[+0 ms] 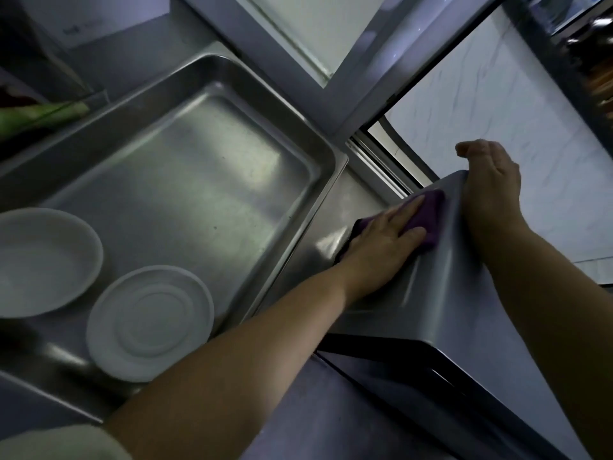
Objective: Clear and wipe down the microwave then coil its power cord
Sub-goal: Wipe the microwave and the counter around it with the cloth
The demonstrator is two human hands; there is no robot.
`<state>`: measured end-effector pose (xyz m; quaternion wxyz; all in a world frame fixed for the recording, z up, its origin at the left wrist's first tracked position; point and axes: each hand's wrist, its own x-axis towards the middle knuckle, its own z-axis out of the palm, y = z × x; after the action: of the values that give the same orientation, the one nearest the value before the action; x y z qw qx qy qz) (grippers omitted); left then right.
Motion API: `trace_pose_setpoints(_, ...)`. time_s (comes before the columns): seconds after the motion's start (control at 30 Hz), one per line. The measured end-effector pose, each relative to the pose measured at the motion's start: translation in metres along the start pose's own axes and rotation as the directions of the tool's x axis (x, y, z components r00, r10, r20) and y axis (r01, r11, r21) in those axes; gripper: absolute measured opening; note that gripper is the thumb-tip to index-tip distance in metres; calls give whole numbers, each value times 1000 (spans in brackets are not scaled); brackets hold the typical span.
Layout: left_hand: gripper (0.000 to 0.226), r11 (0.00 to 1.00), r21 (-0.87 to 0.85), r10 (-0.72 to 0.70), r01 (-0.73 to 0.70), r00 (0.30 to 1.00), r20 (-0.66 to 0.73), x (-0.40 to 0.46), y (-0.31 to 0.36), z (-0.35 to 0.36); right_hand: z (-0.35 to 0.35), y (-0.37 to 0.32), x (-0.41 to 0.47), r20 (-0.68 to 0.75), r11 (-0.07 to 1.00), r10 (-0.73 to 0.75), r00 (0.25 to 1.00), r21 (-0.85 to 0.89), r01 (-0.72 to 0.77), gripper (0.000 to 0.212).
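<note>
A grey microwave stands at the right, seen from above, with its dark door front at the lower edge. My left hand lies flat with straight fingers on a purple cloth, pressing it against the microwave's left side near the back corner. My right hand rests over the microwave's far top corner, fingers curled over the back edge. No power cord shows.
A large steel tray fills the left, holding a white bowl and an upturned white plate. A window frame runs behind. Green vegetable stalks lie at the far left.
</note>
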<state>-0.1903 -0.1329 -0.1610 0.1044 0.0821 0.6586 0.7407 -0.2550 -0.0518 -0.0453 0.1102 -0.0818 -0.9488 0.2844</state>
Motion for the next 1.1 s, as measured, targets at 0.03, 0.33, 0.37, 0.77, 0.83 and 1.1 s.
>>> trace_pose_setpoints(0.03, 72, 1000, -10, -23, 23, 1000, -7, -2, -7, -1, 0, 0, 0, 6, 1000, 6, 1000, -3, -6, 37)
trace_pose_setpoints(0.33, 70, 976, -24, -215, 214, 976, -27, -24, -50, -9, 2, -1, 2, 83, 986, -72, 994, -144, 83, 22)
trace_pose_setpoints(0.37, 70, 974, -37, -227, 226, 973, -34, -26, -47, -8, 2, -1, 1, 91, 979, -87, 992, -177, 102, 18)
trace_pose_setpoints(0.77, 63, 1000, -17, 1, -2, 1000, -28, -66, 21, 11, 0, -3, -4, 115, 963, -111, 987, -231, 136, 21)
trace_pose_setpoints(0.83, 59, 999, -24, 31, -32, 999, -28, -69, 17, 9, -1, -2, -4, 124, 961, -127, 984, -229, 153, 22)
trace_pose_setpoints(1.1, 52, 997, -76, -23, 17, 997, -75, -79, -30, 3, 0, 0, -3, 124, 950, -145, 982, -259, 173, 21)
